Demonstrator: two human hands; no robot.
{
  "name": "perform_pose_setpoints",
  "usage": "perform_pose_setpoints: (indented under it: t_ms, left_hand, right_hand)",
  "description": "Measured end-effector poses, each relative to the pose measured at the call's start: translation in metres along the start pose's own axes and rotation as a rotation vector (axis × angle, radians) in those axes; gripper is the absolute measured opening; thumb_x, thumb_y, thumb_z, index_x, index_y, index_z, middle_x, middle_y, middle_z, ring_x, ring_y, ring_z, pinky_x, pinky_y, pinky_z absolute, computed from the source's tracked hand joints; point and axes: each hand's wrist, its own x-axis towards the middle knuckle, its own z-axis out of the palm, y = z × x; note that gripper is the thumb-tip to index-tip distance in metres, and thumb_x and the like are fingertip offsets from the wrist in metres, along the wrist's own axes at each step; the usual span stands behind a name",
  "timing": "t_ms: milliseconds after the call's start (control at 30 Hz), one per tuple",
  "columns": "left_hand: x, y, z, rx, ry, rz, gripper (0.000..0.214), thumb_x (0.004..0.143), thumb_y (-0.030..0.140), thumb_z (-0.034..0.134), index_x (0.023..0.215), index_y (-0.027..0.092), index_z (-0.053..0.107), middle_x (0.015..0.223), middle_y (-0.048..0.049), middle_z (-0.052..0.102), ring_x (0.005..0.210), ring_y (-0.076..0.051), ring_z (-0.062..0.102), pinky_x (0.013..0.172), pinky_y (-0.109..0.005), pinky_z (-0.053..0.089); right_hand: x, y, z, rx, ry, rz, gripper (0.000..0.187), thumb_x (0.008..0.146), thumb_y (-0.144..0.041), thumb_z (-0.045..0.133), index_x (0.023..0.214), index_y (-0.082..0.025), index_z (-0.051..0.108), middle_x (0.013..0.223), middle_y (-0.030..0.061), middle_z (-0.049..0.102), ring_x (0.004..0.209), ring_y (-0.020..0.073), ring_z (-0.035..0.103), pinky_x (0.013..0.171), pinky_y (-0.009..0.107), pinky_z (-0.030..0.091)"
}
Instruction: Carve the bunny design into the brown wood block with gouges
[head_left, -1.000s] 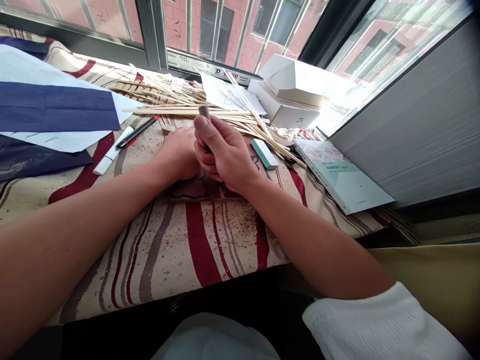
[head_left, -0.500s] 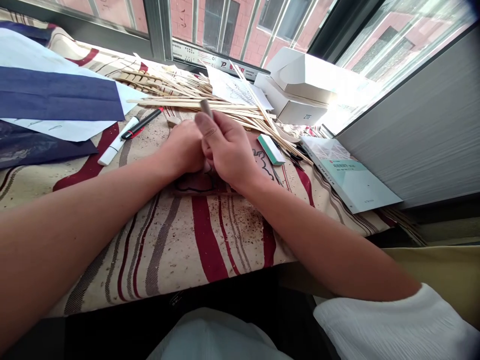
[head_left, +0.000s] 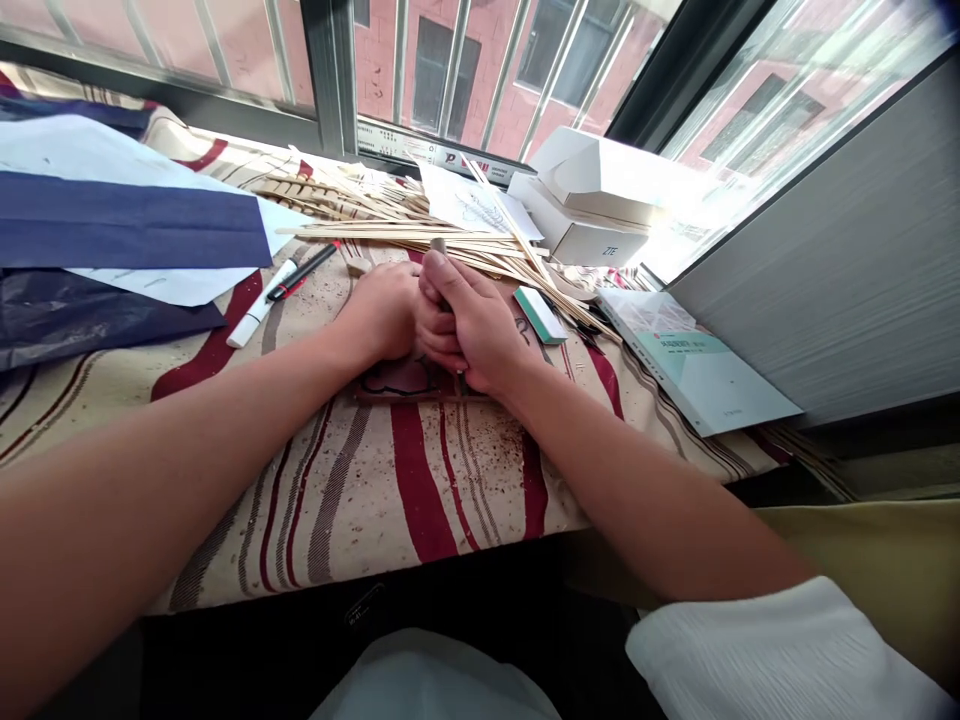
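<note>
**Right hand (head_left: 471,325) clenched at a window-side worktable**

The right hand's fingers were curled fully shut around a slim tool handle with a grey end (head_left: 438,245), which stuck up out of the fist; the rest of the tool was hidden. The left hand (head_left: 382,312) pressed against the right, its fingers tucked out of sight, so whether they held anything could not be told. Both hands were over a flat brown wooden piece with a black outline drawn on it (head_left: 401,380), lying on a cream cloth with red stripes (head_left: 420,480), flecked with shavings. Just beyond lay a pile of pale wooden strips (head_left: 420,232), a green-and-white block (head_left: 538,314), a black marker (head_left: 300,272) and a white marker (head_left: 259,318).
</note>
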Motion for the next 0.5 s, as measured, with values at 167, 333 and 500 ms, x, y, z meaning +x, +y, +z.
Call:
perform_pose_setpoints:
  t_ms: [167,333,500]
  left_hand:
    - [-0.001,-0.002,-0.004,-0.001,0.041,-0.051,0.022,0.089,0.03,0.054,0.092,0.013,0.067,0.102,-0.0101,0.07,0.1,-0.022,0.059,0.099,-0.036,0.053]
    - [-0.002,-0.001,-0.003,-0.018,0.014,-0.055,0.019,0.078,0.03,0.064,0.088,0.013,0.066,0.097,-0.0096,0.071,0.093,-0.021,0.057,0.097,-0.039,0.053]
    - [-0.005,0.018,-0.012,0.096,-0.063,-0.109,0.016,0.083,0.023,0.06,0.093,0.015,0.07,0.112,-0.017,0.074,0.101,-0.029,0.064,0.097,-0.047,0.055]
  right_hand:
    - [0.003,0.001,0.002,-0.097,0.087,-0.178,0.044,0.106,-0.034,0.071,0.077,-0.026,0.039,0.052,-0.012,0.037,0.041,0.0067,0.026,0.037,0.023,0.023]
    - [0.002,0.004,0.003,-0.127,0.057,-0.179,0.044,0.106,-0.032,0.07,0.074,-0.026,0.041,0.052,-0.0108,0.04,0.042,0.0065,0.028,0.039,0.024,0.024]
    - [0.002,0.01,0.002,-0.157,0.052,-0.296,0.042,0.105,-0.035,0.069,0.072,-0.025,0.046,0.053,-0.0098,0.039,0.043,0.0068,0.028,0.04,0.024,0.025]
